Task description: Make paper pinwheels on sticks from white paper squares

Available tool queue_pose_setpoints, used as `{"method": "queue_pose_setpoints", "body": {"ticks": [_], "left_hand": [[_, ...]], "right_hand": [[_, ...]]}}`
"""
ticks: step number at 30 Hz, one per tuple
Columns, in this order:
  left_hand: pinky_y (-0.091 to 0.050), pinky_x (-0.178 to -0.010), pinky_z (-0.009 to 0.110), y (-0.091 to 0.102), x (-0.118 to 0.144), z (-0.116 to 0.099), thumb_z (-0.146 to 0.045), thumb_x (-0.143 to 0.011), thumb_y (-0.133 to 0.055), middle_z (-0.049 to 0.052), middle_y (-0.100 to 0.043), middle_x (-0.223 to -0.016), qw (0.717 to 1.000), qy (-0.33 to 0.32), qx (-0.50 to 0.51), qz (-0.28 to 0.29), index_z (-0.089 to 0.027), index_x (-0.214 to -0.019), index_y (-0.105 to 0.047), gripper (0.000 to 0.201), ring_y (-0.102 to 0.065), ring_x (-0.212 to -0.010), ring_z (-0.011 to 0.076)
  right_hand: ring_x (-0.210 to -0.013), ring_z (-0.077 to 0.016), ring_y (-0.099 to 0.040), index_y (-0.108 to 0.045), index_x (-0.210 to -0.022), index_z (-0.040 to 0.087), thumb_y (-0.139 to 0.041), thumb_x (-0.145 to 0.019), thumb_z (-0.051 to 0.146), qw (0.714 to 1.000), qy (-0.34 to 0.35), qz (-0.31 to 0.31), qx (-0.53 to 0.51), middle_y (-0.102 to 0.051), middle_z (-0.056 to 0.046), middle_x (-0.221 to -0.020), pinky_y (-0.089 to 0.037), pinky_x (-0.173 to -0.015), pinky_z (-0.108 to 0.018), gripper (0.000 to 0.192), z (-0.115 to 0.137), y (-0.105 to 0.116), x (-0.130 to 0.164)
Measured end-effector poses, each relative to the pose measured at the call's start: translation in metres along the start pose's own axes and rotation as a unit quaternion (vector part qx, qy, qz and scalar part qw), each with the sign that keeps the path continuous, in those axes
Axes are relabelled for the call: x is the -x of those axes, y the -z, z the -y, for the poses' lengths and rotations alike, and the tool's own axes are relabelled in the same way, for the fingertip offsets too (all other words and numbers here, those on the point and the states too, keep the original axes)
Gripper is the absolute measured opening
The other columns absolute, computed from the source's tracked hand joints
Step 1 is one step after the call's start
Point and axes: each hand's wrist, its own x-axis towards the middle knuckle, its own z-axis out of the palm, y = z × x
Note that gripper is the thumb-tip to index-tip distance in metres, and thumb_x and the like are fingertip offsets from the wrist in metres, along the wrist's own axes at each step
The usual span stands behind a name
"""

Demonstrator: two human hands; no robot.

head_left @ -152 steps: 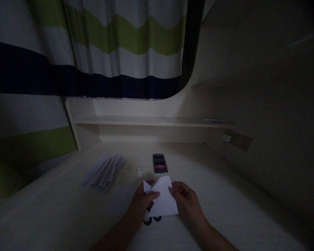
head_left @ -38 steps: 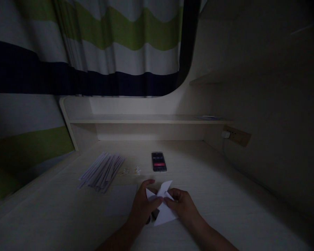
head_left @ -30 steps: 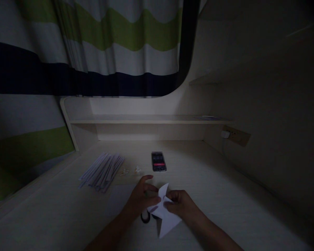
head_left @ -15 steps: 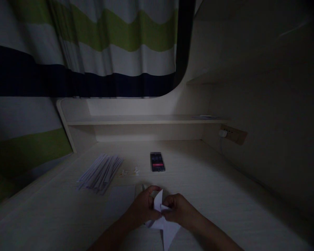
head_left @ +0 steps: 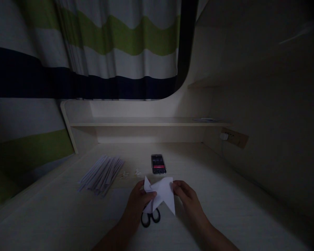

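Observation:
Both of my hands hold a folded white paper sheet [head_left: 162, 193] just above the pale desk [head_left: 225, 209]. My left hand [head_left: 140, 202] pinches its left folded corner, where a small point sticks up. My right hand [head_left: 184, 195] grips the paper's right edge. Black-handled scissors [head_left: 150, 218] lie on the desk under the paper, only the handle loops showing.
A phone [head_left: 158, 164] with a lit screen lies beyond the paper. A bundle of rolled paper sticks [head_left: 102, 170] sits at the left, with small white bits [head_left: 131, 173] beside it. A shelf [head_left: 146, 122], a striped curtain [head_left: 107, 45] and a wall socket [head_left: 234, 137] stand behind.
The paper was turned and pressed between my hands close to the desk, then lifted and spread out again. The scissors' handles came back into sight beneath it.

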Motion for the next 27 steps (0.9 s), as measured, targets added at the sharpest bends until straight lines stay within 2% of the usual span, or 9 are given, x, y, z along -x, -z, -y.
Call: {"method": "queue_pose_setpoints", "body": {"ticks": [2,4,10,15,17,22,27], "left_hand": [[-0.045,-0.060,0.027,-0.001,0.001,0.002,-0.016,-0.053,-0.065,0.003,-0.065,-0.072,1.000,0.009,0.019,0.004,-0.015,-0.093,-0.052,0.043,-0.061,-0.069,0.0194],[-0.045,-0.061,0.027,-0.001,0.001,0.004,-0.015,-0.053,-0.065,0.002,-0.065,-0.071,0.999,0.017,0.028,0.000,-0.015,-0.091,-0.053,0.040,-0.061,-0.070,0.0195],[-0.045,-0.060,0.028,-0.002,0.002,0.008,-0.016,-0.054,-0.064,0.002,-0.064,-0.069,1.000,0.021,0.020,-0.005,-0.014,-0.086,-0.056,0.033,-0.061,-0.067,0.0191],[-0.045,-0.056,0.027,-0.001,0.002,0.013,-0.016,-0.054,-0.064,0.003,-0.064,-0.067,0.999,0.016,0.030,0.004,-0.013,-0.083,-0.058,0.030,-0.061,-0.062,0.0186],[-0.045,-0.056,0.027,-0.001,0.002,0.014,-0.016,-0.055,-0.063,0.003,-0.064,-0.065,0.999,0.015,0.040,0.015,-0.013,-0.082,-0.059,0.027,-0.061,-0.060,0.0179],[-0.046,-0.060,0.028,-0.003,0.002,0.019,-0.018,-0.058,-0.062,0.004,-0.065,-0.067,0.996,0.013,0.068,0.047,-0.013,-0.082,-0.061,0.024,-0.061,-0.062,0.0180],[-0.045,-0.058,0.025,-0.004,0.004,0.019,-0.018,-0.060,-0.060,0.005,-0.064,-0.070,0.994,0.032,0.074,0.076,-0.013,-0.083,-0.060,0.024,-0.060,-0.064,0.0168]], "right_hand": [[-0.059,-0.0155,-0.053,-0.054,-0.074,0.016,-0.055,-0.071,0.041,1.000,-0.007,-0.004,-0.012,-0.057,-0.002,-0.066,-0.041,-0.054,-0.025,0.025,-0.006,-0.005,0.003],[-0.061,-0.0158,-0.054,-0.055,-0.075,0.016,-0.056,-0.072,0.039,1.000,0.010,-0.023,0.017,-0.058,-0.002,-0.068,-0.041,-0.055,-0.025,0.023,-0.008,-0.007,0.007],[-0.076,-0.0186,-0.057,-0.061,-0.078,0.016,-0.052,-0.076,0.032,0.978,0.129,-0.019,0.165,-0.062,-0.005,-0.077,-0.043,-0.068,-0.026,0.018,0.002,-0.004,0.015],[-0.068,-0.0172,-0.058,-0.059,-0.076,0.016,-0.051,-0.077,0.032,0.977,0.116,-0.040,0.174,-0.063,-0.005,-0.072,-0.045,-0.061,-0.026,0.018,-0.005,-0.004,0.014],[-0.066,-0.0165,-0.058,-0.058,-0.074,0.016,-0.050,-0.077,0.031,0.971,0.138,-0.047,0.189,-0.062,-0.004,-0.070,-0.046,-0.060,-0.025,0.017,-0.007,-0.004,0.014],[-0.066,-0.0151,-0.057,-0.056,-0.073,0.017,-0.047,-0.080,0.024,0.935,0.248,-0.053,0.249,-0.058,-0.003,-0.070,-0.047,-0.058,-0.024,0.013,-0.005,-0.004,0.018],[-0.073,-0.0164,-0.056,-0.056,-0.088,0.018,-0.046,-0.079,0.014,0.865,0.379,-0.012,0.329,-0.058,-0.007,-0.081,-0.048,-0.059,-0.027,0.014,-0.005,0.001,0.018]]}}
